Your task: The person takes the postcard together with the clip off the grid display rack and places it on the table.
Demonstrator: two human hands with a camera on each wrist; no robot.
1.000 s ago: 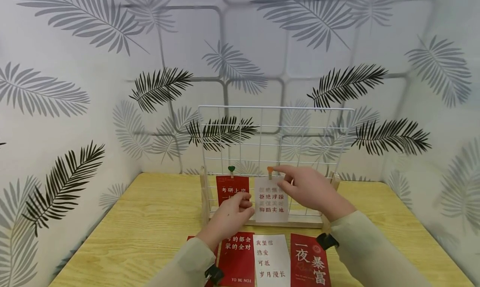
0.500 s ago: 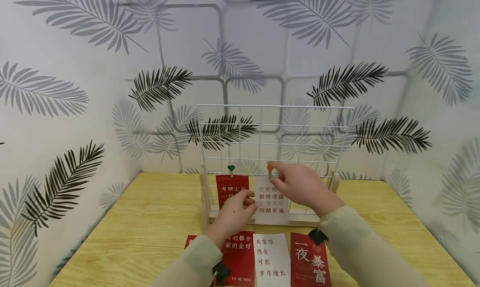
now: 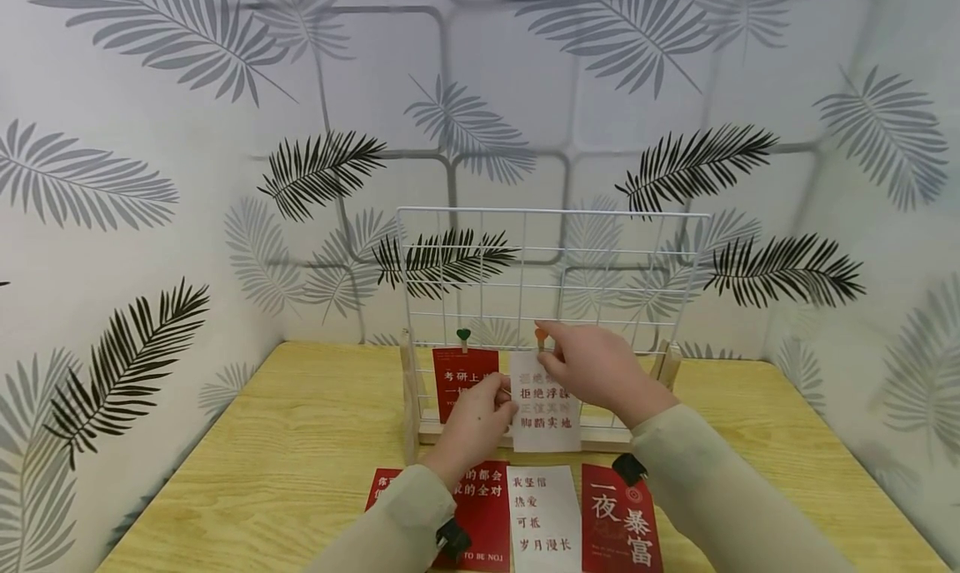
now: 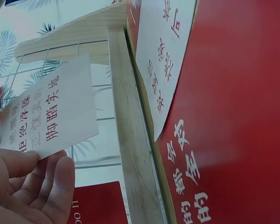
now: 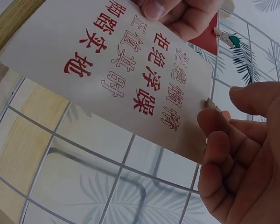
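A white card (image 3: 546,427) with red printed characters stands upright against a white wire grid (image 3: 600,290), under a small clothespin (image 3: 541,335) with an orange heart. My left hand (image 3: 476,419) pinches the card's left edge; in the left wrist view the thumb (image 4: 18,161) lies on its printed face and the fingers are behind. My right hand (image 3: 603,365) pinches the clothespin at the card's top edge, its wooden tip (image 5: 211,103) showing between thumb and fingers in the right wrist view. To the left, a red card (image 3: 457,373) hangs from a green-heart clothespin (image 3: 463,335).
The grid stands in a wooden base (image 3: 495,440) on a wood-grain table (image 3: 300,423). Before it lie a red card (image 3: 480,523), a white card (image 3: 545,523), another red card (image 3: 618,531) and one partly hidden by the left sleeve. Leaf-patterned wall covering (image 3: 510,73) rises behind.
My left hand has moved slightly right and up to the white card's edge. The right hand has shifted a little left, its index fingertip now over the orange heart. The card's lower edge sits slightly lower.
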